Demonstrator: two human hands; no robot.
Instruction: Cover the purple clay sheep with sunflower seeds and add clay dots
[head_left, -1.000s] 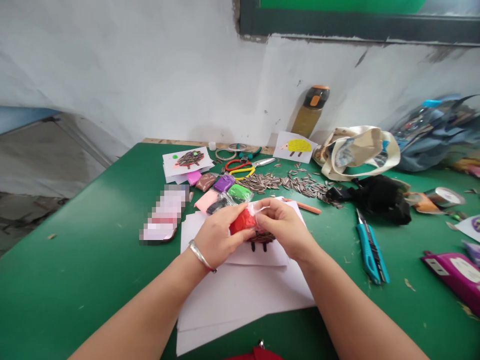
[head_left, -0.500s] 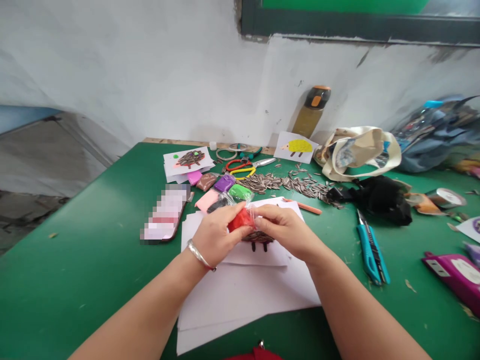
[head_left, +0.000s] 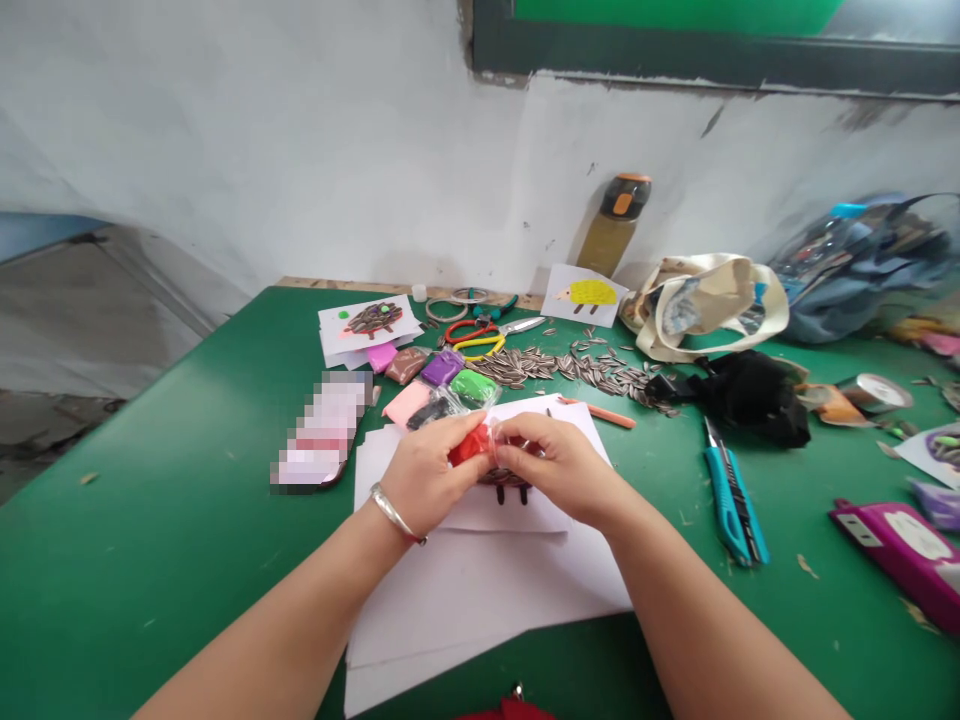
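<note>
A small clear packet of red clay [head_left: 470,446] is held over the white sheets [head_left: 480,590]. My left hand [head_left: 427,470] grips it between thumb and fingers, a silver bangle on the wrist. From the right, my right hand [head_left: 559,462] pinches the packet's clear edge. Partly hidden under my hands lies a picture covered with sunflower seeds [head_left: 504,477], with two dark legs showing. Just beyond are packets of green clay [head_left: 474,386], purple clay [head_left: 442,367], brown clay [head_left: 406,364] and pink clay [head_left: 406,403].
Sunflower seeds [head_left: 525,366] lie behind my hands, near red-handled scissors [head_left: 471,331]. A phone [head_left: 319,430] is at the left, a teal cutter [head_left: 733,505] at the right. Farther back are a yellow hedgehog picture [head_left: 585,294], a bottle [head_left: 613,225] and a cream bag [head_left: 705,305].
My right fingers have shifted slightly at the packet's clear edge and are more curled. The whole view has shifted a little, so things appear farther left.
</note>
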